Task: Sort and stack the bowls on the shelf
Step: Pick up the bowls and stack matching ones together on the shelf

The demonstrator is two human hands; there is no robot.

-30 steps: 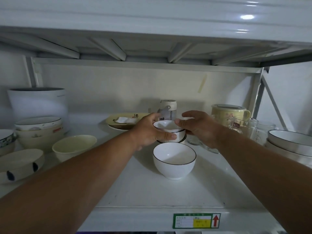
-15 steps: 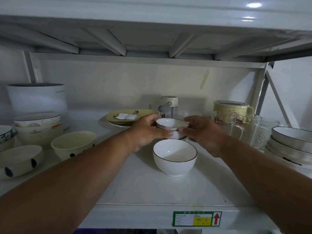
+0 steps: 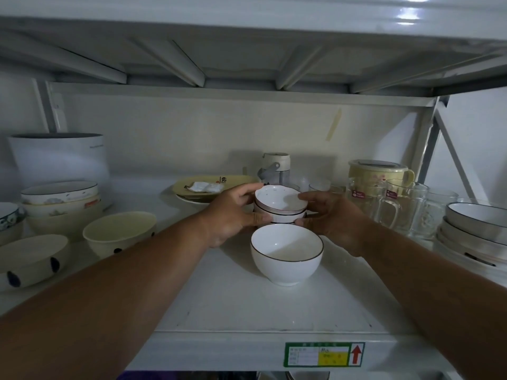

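A small stack of white bowls (image 3: 279,205) with thin dark rims sits mid-shelf, its top bowl tilted toward me. My left hand (image 3: 233,215) grips the stack's left side, thumb near the lower bowl. My right hand (image 3: 329,218) holds the right side, fingers curled round the rims. Just in front stands a larger white bowl (image 3: 286,253) with a dark rim, upright and untouched. The white shelf (image 3: 247,305) carries it all.
At left sit cream bowls (image 3: 119,233), a spotted bowl (image 3: 30,259), a bowl stack (image 3: 60,198) and a white pot (image 3: 59,157). Behind are a yellow plate (image 3: 214,185) and a bottle (image 3: 274,167). Glass mugs (image 3: 397,207), a yellow container (image 3: 378,174) and stacked plates (image 3: 477,229) fill the right.
Both hands stay on the small bowl stack. The top bowl has tipped toward me and sits slightly higher; the hands shifted a little lower on its sides.
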